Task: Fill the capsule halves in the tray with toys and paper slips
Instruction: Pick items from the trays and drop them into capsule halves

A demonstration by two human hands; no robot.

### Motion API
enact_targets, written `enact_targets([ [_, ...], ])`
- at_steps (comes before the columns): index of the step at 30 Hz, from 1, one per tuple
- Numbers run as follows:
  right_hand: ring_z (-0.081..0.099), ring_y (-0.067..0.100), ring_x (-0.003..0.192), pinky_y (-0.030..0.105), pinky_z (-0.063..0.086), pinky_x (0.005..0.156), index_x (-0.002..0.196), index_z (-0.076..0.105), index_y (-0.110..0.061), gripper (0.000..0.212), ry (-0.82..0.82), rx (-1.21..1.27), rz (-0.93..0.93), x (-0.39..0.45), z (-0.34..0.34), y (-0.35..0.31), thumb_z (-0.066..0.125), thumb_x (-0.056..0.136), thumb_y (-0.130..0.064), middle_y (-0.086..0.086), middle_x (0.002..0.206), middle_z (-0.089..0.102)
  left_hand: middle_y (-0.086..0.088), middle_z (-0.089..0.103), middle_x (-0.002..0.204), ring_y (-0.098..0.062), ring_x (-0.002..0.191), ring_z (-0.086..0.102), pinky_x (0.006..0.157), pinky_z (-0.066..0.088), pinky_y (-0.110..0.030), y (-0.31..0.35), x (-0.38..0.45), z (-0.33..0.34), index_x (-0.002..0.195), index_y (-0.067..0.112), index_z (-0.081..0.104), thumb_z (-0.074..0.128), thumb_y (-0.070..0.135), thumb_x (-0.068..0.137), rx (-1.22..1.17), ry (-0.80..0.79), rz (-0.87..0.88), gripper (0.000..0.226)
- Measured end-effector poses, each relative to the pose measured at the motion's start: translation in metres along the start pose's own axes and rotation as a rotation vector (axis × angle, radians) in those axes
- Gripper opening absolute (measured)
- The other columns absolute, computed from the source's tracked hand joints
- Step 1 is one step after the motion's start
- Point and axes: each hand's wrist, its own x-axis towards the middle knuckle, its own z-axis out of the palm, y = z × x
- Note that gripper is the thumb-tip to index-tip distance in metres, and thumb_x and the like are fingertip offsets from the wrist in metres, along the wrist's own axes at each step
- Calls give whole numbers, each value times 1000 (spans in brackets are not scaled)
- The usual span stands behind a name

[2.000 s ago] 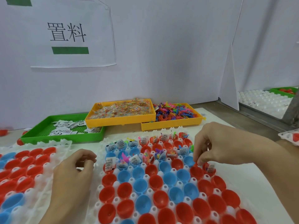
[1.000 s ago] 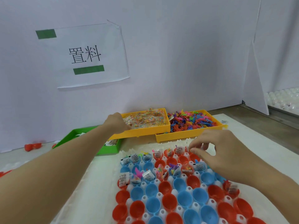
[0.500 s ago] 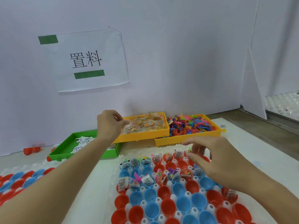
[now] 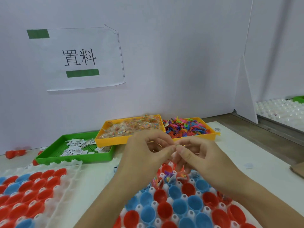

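Left hand [image 4: 144,150]: my fingers pinch a clear toy packet [image 4: 175,146].
Right hand [image 4: 195,153]: pinches it too.
Capsule tray [image 4: 172,206]: directly below, mostly empty.
Risk: packet slips, landing in an already filled capsule.

on the bench [image 4: 256,155] three bins stand in a row against the back wall [image 4: 181,63]: the slip bin [image 4: 49,157] at left, the packet bin [image 4: 111,142] in the middle, the figure bin [image 4: 212,136] at right. before them lies the capsule tray [image 4: 182,211], a second capsule tray [image 4: 65,186] to its left. the left hand [image 4: 148,155] and right hand [image 4: 197,155] meet above the near tray's far rows. a paper sign [image 4: 79,58] hangs on the wall above the slip bin.
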Motion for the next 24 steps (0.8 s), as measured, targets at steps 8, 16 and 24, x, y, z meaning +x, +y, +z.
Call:
enact_targets([
  [8,69,21,67,21,54,60,93,77,-15,17,5,153,14,0,-5,0,64,85,-23,15,81,74,10,69,75,-10,70,68,67,59,-31,1,-7,6,81,17,79,77,12,81,104,-45,76,5],
  [16,72,24,67,23,57,62,95,71,-5,9,-26,-11,-55,-2,-16,-8,67,88,1,14,79,75,-7,74,74,-21,69,72,73,60,-40,2,-7,6,84,8,72,79,10,81,-34,-96,-150,8],
  [24,70,13,75,28,59,74,79,77,-22,10,-332,-534,61,-8,-49,-24,76,86,-15,-3,81,74,9,74,80,-6,74,68,72,57,-25,-3,-13,0,88,24,74,74,37,84,210,-449,-132,13],
])
